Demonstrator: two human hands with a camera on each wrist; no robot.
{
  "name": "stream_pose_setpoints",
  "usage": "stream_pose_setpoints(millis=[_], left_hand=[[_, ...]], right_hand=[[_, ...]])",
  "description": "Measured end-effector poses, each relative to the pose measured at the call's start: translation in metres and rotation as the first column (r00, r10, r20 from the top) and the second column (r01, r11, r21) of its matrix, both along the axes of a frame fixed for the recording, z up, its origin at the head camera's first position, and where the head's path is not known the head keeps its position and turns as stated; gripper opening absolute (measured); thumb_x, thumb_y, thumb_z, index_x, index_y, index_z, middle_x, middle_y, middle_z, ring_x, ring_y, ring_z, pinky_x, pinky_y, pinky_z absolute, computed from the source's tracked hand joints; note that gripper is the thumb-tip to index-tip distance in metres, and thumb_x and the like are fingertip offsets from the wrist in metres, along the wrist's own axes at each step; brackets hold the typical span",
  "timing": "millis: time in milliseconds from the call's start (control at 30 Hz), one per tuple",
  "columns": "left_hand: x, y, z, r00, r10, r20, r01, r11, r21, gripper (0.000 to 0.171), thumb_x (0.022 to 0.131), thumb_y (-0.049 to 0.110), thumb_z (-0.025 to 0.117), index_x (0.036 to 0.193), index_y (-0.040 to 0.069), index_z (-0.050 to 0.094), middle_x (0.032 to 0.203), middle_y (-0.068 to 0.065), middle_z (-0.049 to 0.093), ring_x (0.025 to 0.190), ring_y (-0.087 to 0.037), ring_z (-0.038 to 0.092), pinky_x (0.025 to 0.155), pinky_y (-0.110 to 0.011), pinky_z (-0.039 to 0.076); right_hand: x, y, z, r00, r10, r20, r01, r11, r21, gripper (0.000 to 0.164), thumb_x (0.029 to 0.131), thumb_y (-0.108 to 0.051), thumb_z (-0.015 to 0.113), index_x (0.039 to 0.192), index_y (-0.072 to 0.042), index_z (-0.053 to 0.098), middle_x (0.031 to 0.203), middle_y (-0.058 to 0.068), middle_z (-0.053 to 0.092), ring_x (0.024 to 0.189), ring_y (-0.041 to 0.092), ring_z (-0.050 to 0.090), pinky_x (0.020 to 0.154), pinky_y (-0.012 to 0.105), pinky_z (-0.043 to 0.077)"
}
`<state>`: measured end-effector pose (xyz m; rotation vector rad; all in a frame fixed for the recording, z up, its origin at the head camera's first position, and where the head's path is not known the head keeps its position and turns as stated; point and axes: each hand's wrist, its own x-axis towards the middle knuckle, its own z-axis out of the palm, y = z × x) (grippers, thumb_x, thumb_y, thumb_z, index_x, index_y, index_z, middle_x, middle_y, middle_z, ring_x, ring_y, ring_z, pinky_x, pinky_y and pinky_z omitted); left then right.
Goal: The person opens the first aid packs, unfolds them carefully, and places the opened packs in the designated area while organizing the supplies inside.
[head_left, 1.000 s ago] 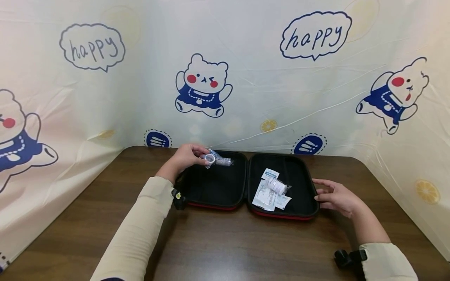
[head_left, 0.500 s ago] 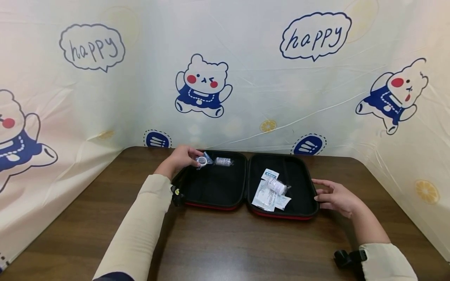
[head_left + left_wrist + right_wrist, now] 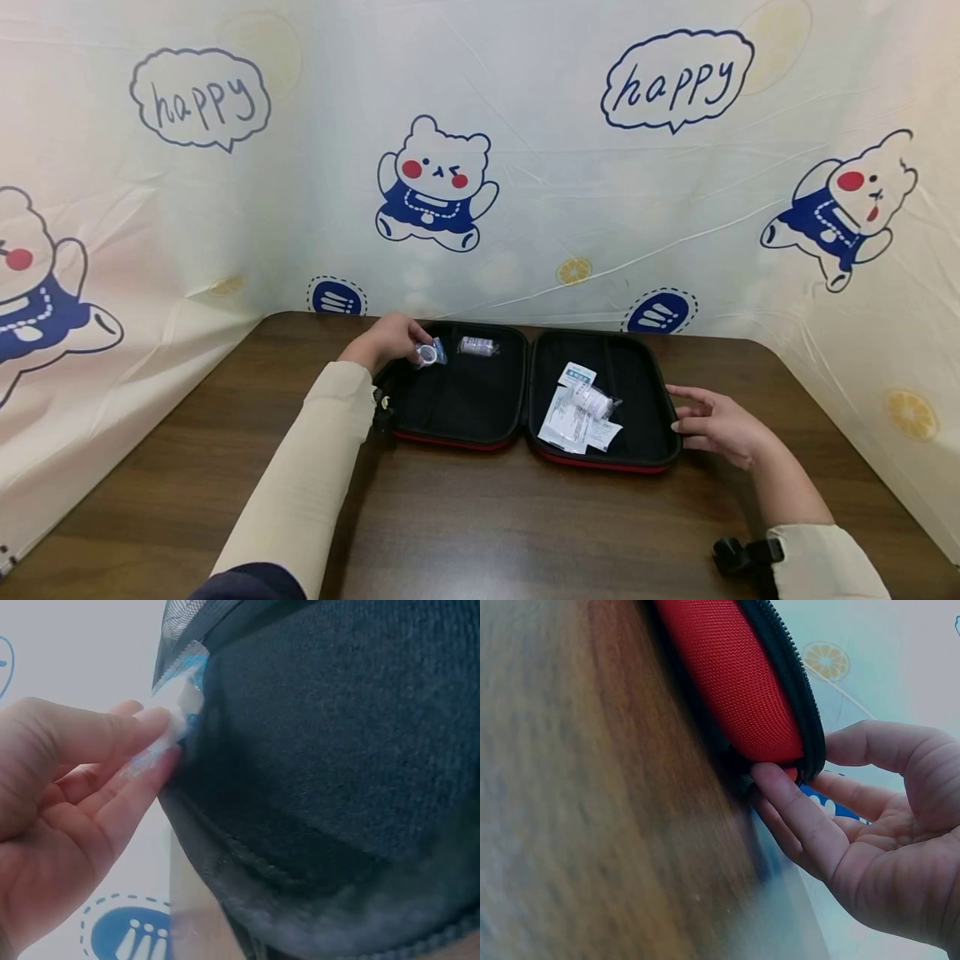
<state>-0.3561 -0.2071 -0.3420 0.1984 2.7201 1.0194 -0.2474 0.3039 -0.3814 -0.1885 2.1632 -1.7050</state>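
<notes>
A zippered case, black inside and red outside, lies unfolded on the table. In the head view my left hand pinches a small ring-shaped roll of tape in a clear and blue wrapper, at the upper left of the case's left half. The left wrist view shows that wrapped roll between thumb and fingers, close by the case's edge. A wrapped bandage roll lies to its right. My right hand holds the outer right rim, thumb at the zipper and fingers against the red shell.
The case's right half holds white packets, a small blue-and-white packet and a second wrapped roll. Brown wooden table lies in front. A printed curtain hangs close behind the case.
My left hand has moved left and slightly nearer with the wrapped roll of tape, away from the bandage roll, which stays put. My right hand keeps its place at the rim.
</notes>
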Motion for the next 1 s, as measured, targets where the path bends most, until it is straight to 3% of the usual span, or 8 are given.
stream_pose_setpoints(millis=[300, 633, 1000], left_hand=[[-0.003, 0.007, 0.0, 0.998, -0.064, 0.027, 0.066, 0.996, -0.061, 0.034, 0.079, -0.007, 0.074, 0.112, 0.004, 0.072, 0.109, -0.012, 0.067, 0.093, -0.023, 0.06, 0.086, -0.038, 0.053], [-0.003, 0.015, -0.001, 0.987, -0.128, 0.101, 0.13, 0.991, -0.019, 0.033, 0.083, -0.004, 0.07, 0.115, 0.003, 0.071, 0.108, -0.011, 0.068, 0.087, -0.02, 0.063, 0.084, -0.037, 0.055], [-0.006, 0.02, -0.006, 0.986, -0.122, 0.117, 0.126, 0.992, -0.026, 0.032, 0.083, 0.0, 0.072, 0.113, 0.007, 0.072, 0.107, -0.008, 0.067, 0.092, -0.023, 0.059, 0.091, -0.041, 0.05]], right_hand=[[0.0, 0.0, -0.001, 1.0, 0.0, -0.006, 0.0, 1.0, -0.004, 0.073, 0.092, 0.001, 0.06, 0.151, 0.008, 0.016, 0.116, 0.018, 0.06, 0.094, 0.02, 0.062, 0.083, 0.038, 0.056], [0.0, 0.001, 0.0, 1.0, 0.0, -0.014, 0.0, 1.0, -0.006, 0.072, 0.092, 0.002, 0.06, 0.15, 0.008, 0.017, 0.115, 0.018, 0.06, 0.094, 0.02, 0.062, 0.083, 0.039, 0.056], [0.001, 0.001, 0.0, 1.0, 0.003, -0.017, -0.003, 1.0, -0.006, 0.072, 0.092, 0.001, 0.06, 0.15, 0.009, 0.017, 0.116, 0.019, 0.06, 0.094, 0.02, 0.062, 0.083, 0.038, 0.056]])
